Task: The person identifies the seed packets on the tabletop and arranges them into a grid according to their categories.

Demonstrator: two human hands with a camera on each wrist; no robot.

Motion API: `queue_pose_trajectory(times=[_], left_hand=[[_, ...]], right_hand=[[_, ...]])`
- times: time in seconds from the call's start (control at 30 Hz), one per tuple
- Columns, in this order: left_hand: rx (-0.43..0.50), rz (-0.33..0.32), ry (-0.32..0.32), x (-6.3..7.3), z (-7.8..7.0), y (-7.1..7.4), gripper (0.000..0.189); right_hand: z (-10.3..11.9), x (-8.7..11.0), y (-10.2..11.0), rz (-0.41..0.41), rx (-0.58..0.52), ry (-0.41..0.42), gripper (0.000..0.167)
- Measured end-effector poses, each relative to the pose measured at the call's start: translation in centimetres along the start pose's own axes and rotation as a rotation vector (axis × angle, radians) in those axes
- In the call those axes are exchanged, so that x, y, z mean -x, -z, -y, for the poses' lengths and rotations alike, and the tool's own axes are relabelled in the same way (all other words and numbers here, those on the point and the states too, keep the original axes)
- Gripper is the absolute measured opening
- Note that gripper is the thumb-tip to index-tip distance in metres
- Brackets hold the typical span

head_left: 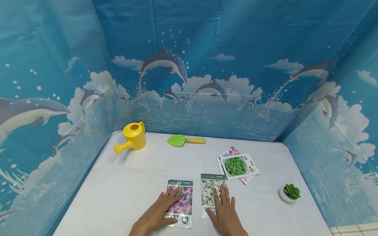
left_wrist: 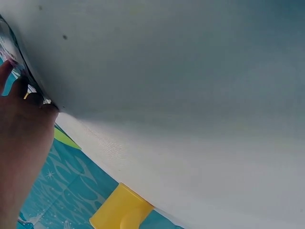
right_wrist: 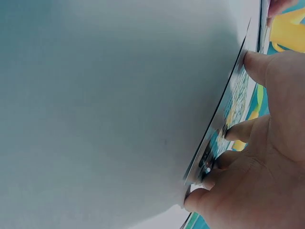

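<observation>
Two seed packets lie side by side at the front of the white table. My left hand [head_left: 163,209] rests with spread fingers on the packet with pink flowers [head_left: 184,205]. On the packet with white flowers [head_left: 208,190], my right hand [head_left: 225,213] lies with its fingers stretched out. In the right wrist view, the right fingertips [right_wrist: 233,132] touch this packet's shiny surface. The left wrist view shows the left hand [left_wrist: 24,119] at the edge of its packet, partly cut off. Both hands cover part of the packets' pictures.
A yellow watering can [head_left: 137,139] stands at the back left. Beside it lies a green trowel [head_left: 177,140] with a yellow handle. More packets, the top one showing green leaves [head_left: 235,166], overlap at the right. A small potted succulent [head_left: 290,192] sits near the right edge. Dolphin-print curtains [head_left: 189,114] enclose the table.
</observation>
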State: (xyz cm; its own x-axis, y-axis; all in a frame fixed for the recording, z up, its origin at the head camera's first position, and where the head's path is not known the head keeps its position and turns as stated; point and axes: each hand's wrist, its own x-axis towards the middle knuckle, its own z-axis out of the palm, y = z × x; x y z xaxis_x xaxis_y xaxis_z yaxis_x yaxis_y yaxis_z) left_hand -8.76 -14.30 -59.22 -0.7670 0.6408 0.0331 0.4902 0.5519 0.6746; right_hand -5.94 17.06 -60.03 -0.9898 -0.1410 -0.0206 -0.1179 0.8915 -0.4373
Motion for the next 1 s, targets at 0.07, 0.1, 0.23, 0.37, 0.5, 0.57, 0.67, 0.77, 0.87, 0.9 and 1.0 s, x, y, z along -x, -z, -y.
queue_pose_trajectory(times=[0.07,0.1,0.23,0.37,0.5,0.57,0.67,0.77,0.87,0.9,1.0], left_hand=[[-0.003,0.002,0.004,0.0,-0.1,0.0,0.082],[-0.007,0.001,0.002,0.0,-0.1,0.0,0.082],[-0.017,-0.002,-0.006,0.0,-0.1,0.0,0.082],[-0.024,-0.002,-0.012,0.0,-0.1,0.0,0.082],[-0.028,0.004,0.001,0.0,-0.2,0.0,0.082],[-0.030,0.010,0.013,-0.1,-0.3,0.0,0.083],[-0.033,0.019,0.027,-0.1,-0.4,0.0,0.084],[-0.034,0.022,0.034,-0.1,-0.5,0.0,0.084],[-0.040,0.024,0.037,-0.1,-0.6,-0.1,0.085],[-0.041,0.024,0.038,-0.1,-0.6,-0.1,0.085],[-0.041,0.027,0.048,0.0,-0.6,-0.1,0.085]], right_hand=[[0.2,0.2,-0.1,0.010,-0.003,0.001,0.085],[0.3,0.3,-0.2,0.014,0.001,0.001,0.086],[0.6,0.6,-0.5,0.013,0.018,-0.002,0.086],[0.9,0.9,-0.8,0.004,0.043,-0.004,0.087],[1.0,1.1,-1.1,0.003,0.064,-0.008,0.087],[1.0,1.3,-1.3,-0.014,0.062,0.000,0.086],[0.8,1.6,-1.8,-0.071,0.052,0.034,0.085],[0.4,1.8,-2.6,-0.137,0.050,0.071,0.085],[0.4,1.9,-2.8,-0.150,0.061,0.078,0.085],[0.5,1.9,-2.7,-0.143,0.067,0.070,0.085],[1.0,2.0,-2.0,-0.092,0.088,0.035,0.084]])
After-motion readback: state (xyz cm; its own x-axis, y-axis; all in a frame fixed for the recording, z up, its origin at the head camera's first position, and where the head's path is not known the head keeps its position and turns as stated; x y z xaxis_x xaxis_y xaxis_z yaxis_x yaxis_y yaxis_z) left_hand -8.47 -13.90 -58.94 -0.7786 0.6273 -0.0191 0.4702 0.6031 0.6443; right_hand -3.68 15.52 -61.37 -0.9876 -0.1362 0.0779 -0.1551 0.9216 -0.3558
